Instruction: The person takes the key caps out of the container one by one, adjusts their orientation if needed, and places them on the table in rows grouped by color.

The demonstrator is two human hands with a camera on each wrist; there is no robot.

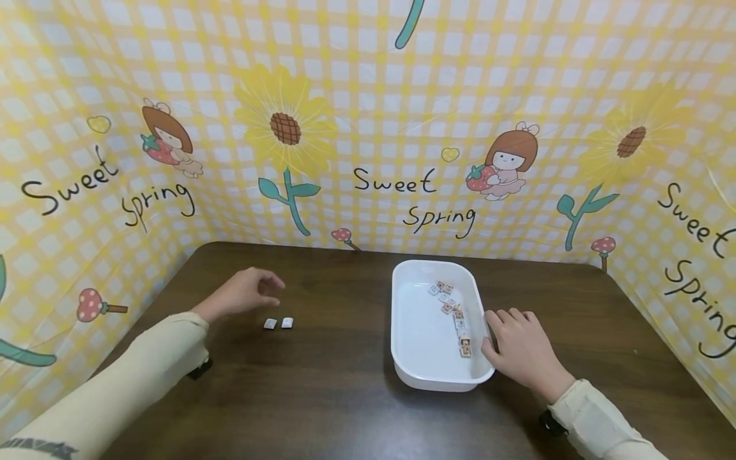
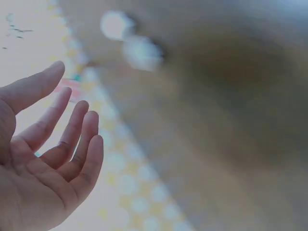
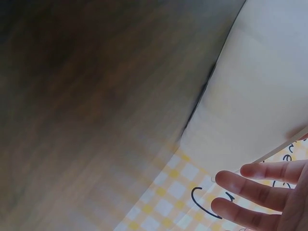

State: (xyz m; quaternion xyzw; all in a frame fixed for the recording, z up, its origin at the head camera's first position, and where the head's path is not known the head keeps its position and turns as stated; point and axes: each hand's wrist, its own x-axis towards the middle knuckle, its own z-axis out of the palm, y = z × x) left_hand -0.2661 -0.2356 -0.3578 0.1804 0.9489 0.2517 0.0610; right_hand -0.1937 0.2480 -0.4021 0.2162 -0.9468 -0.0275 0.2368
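My left hand (image 1: 247,294) hovers over the left part of the table, fingers loosely bent and nothing in them. In the left wrist view the palm and spread fingers of the left hand (image 2: 57,159) show bare. Just below it on the wood lie two small white tiles, one tile (image 1: 269,324) beside another tile (image 1: 287,322). At the right rim of a white rectangular basin (image 1: 420,377) rests my right hand (image 1: 523,348), its thumb and fingertips right at the edge. Fairly straight fingers (image 3: 255,187) of that hand appear along the basin's outer wall in the right wrist view.
Inside the basin, along its right side, lie several small tiles (image 1: 460,324), some white and some with brown patterned faces. Dark wooden table (image 1: 339,358) surrounds it. A yellow checked cloth (image 1: 368,128) with printed flowers and figures hangs around the back and sides.
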